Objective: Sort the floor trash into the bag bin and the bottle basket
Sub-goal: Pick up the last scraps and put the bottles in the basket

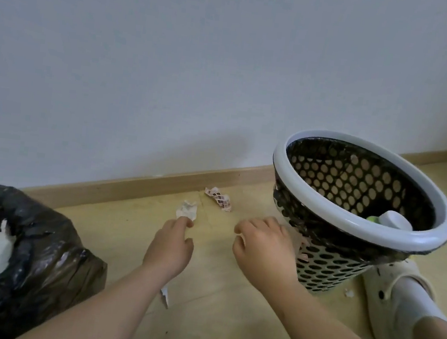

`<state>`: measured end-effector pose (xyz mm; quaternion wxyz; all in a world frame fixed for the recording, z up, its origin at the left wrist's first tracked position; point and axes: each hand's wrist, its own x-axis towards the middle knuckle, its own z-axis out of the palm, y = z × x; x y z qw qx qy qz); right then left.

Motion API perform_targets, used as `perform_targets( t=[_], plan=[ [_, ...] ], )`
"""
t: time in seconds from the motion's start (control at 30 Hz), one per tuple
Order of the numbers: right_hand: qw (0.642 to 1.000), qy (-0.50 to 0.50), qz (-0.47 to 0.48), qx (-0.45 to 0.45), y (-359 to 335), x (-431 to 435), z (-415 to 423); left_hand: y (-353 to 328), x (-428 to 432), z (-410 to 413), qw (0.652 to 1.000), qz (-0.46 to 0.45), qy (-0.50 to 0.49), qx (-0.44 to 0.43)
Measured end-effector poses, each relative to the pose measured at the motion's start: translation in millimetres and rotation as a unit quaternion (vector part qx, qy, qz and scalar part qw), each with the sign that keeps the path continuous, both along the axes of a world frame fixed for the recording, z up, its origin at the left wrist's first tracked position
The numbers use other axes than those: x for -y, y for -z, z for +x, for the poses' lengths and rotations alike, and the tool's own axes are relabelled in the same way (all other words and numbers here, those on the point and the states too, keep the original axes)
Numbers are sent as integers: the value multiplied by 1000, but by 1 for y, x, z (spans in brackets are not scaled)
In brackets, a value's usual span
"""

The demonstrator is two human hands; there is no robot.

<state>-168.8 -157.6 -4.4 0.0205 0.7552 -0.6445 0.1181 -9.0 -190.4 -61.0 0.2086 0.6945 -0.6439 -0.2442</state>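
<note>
Soft even light, wide-angle edge distortion.

plain pale grey-white wall (174, 52) fills the upper half, light wood skirting board (137, 184) runs along its base, floor (215, 307) is tan wood-look with faint seams and scuffs, room corner at far right, soft even light, no hard shadows

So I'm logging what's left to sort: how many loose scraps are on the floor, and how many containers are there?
Paper scraps on floor: 4 (crumpled white piece, pink printed wrapper, white strip, small bit)
Containers: 2 (black bag bin, perforated basket)
Total: 6
</note>
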Motion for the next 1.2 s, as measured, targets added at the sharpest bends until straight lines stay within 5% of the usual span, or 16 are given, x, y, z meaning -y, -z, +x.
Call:
perform_targets(
  t=[0.13, 0.3, 0.5, 0.87, 1.2],
  plan=[
    [971, 16, 224, 83, 45, 0, 5, 35, -7, 10, 997, 61, -3, 49],
    [934, 30, 329, 133, 94, 2, 16, 67, -14, 21, 989, 131, 39, 53],
    [936, 6, 337, 99, 122, 6, 34, 87, -39, 54, 983, 120, 114, 76],
    [926, -8, 365, 98, 119, -22, 26, 88, -49, 28, 998, 60, 6, 26],
    [922, 182, 238, 246, 72, -59, -62, 47, -68, -67, 994, 84, 47, -41]
  ],
)
